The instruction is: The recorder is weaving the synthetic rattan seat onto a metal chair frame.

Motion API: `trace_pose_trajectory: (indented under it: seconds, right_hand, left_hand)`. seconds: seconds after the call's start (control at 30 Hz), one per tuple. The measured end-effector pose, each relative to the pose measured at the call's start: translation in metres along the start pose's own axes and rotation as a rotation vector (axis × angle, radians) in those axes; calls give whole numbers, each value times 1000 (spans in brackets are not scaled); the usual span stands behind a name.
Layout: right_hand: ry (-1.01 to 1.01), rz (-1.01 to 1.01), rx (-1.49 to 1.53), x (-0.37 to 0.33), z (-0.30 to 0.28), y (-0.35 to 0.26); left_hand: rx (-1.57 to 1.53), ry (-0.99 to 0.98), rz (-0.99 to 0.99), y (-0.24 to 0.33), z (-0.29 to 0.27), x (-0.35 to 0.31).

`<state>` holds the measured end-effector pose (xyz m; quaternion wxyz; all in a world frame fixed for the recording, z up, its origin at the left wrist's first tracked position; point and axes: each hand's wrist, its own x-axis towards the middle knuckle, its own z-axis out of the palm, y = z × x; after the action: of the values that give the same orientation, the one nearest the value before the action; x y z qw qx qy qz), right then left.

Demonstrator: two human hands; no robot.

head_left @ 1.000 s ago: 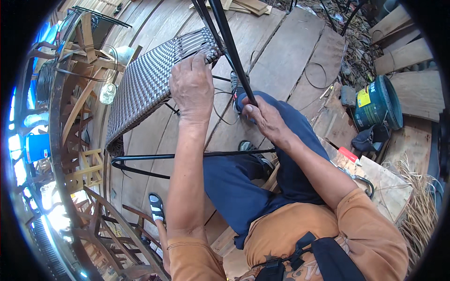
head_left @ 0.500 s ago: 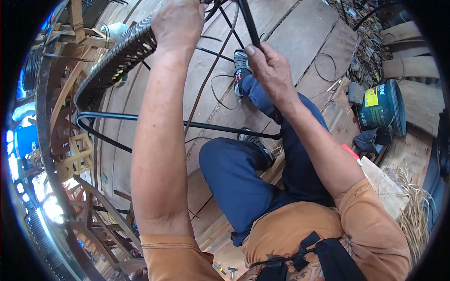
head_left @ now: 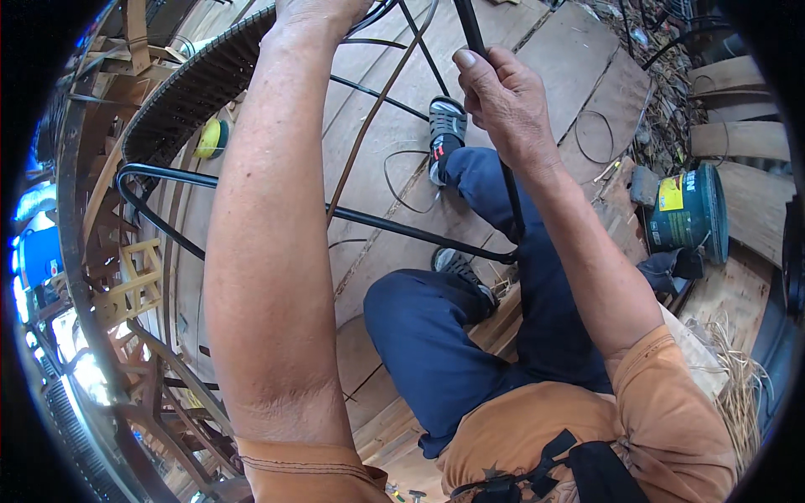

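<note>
A black tubular metal frame (head_left: 377, 222) with a dark brown woven band (head_left: 193, 96) along its curved upper left side stands in front of me, between my arms. My left hand (head_left: 323, 10) is at the top edge, beside the end of the woven band; its fingers are cut off by the picture. My right hand (head_left: 509, 105) is closed round an upright black tube (head_left: 470, 27) of the frame, thumb uppermost. A long brown strip (head_left: 377, 109) hangs down between my hands and passes the lower tube.
Wooden boards make up the floor, with thin loops of strip (head_left: 402, 180) lying on it. A dark green bucket (head_left: 688, 214) stands at right near dry straw (head_left: 729, 386). Wooden furniture frames (head_left: 159, 386) crowd the left. A yellow-green round container (head_left: 210, 138) sits behind the woven band.
The frame has turned and shifted a little left at its lower corner, so the woven band shows more of its ribbed face. My left hand moved up; my right went slightly right and down.
</note>
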<state>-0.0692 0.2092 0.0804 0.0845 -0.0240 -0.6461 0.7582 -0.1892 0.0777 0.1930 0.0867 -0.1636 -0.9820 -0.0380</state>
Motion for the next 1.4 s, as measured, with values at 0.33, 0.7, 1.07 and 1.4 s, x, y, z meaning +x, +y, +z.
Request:
trace_pose_trajectory:
  seconds: [0.33,0.7,1.07,1.4]
  right_hand:
    - [1,32,68,2,-1,-5]
    - [53,84,107,-10,3,-9]
    - [-7,12,-248,-81,-22,7]
    - [-9,-191,-772,-141,-60,-54]
  left_hand:
    - [-85,-84,100,-8,-10,11]
    - [-201,-97,137,-16,-12,8]
    - [-159,-144,99,5,-11,-62]
    - [-171,174,218,34,-1,-140]
